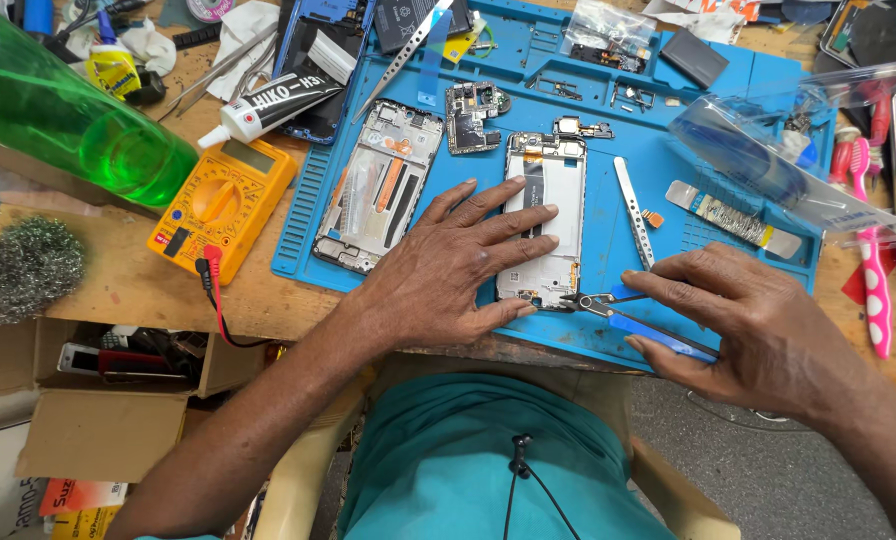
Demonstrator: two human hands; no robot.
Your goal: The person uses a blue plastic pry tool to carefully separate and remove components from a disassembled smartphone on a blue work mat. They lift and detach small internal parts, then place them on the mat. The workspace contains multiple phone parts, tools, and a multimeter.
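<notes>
**Two hands on an opened phone at the mat's near edge**

The left hand [458, 262] lies flat with fingers spread and released, pressing on an opened phone frame [546, 215] and hiding its lower left part. The frame rests on the blue repair mat [608, 210], close to the mat's near edge, which runs along the front of the wooden counter [118, 275]. The right hand [738, 320] grasps black tweezers [588, 300] together with a blue pry tool [658, 338]; the tweezer tips touch the frame's bottom right corner. How the tweezers sit in the fingers is hidden under the hand.

Little bare mat remains between the frame and the right hand. A second opened phone frame [380, 185] lies just to the left, apart from the first, making two frames on the mat. A loose circuit board [473, 115] sits between their upper ends. One pair of metal tweezers [633, 210] lies to the right of the held frame.

Off the mat, a yellow multimeter [223, 200] sits near its left edge, beside a green bottle [58, 115] that is cut off at the top left. A clear plastic bag [798, 150] blurs what lies at the right.
</notes>
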